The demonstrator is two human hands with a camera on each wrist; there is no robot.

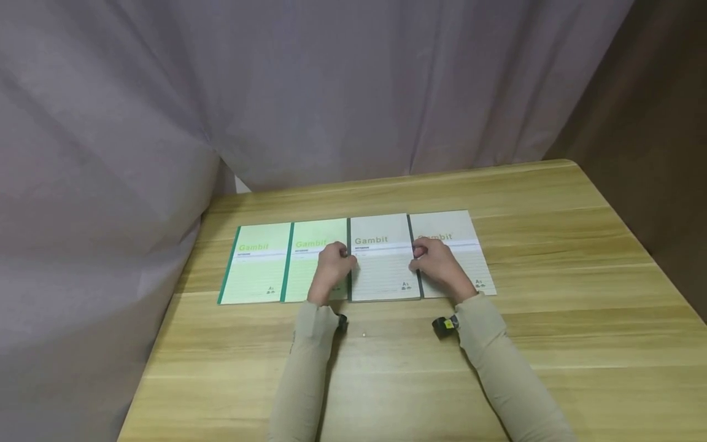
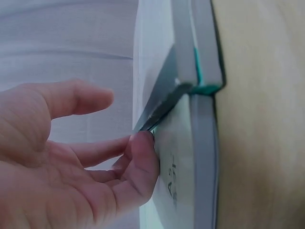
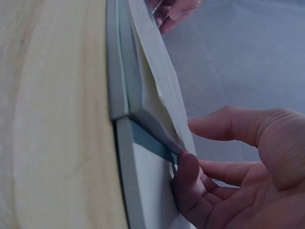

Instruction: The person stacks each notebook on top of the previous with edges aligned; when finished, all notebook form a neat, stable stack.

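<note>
— What is the left hand (image 1: pixel 333 267) doing?

— It is resting on the seam between the second and third notebooks, fingers only loosely bent. In the left wrist view a fingertip (image 2: pixel 143 145) is touching the dark spine edge of the third notebook (image 1: pixel 381 264), which is overlapping its neighbour there; nothing is being gripped.

— And the right hand (image 1: pixel 439 264)?

— It is lying on the seam between the third notebook and the fourth notebook (image 1: pixel 455 252), fingers relaxed, a fingertip (image 3: pixel 187 164) pressing at the dark spine strip; again no grasp.

— Where are the books lying?

— Four are sitting in a row, side by side, toward the far edge of the wooden table (image 1: pixel 552 319): two green ones (image 1: pixel 259 270) on the left, two greyish ones on the right. A grey curtain (image 1: pixel 331 86) is hanging behind the far edge.
</note>
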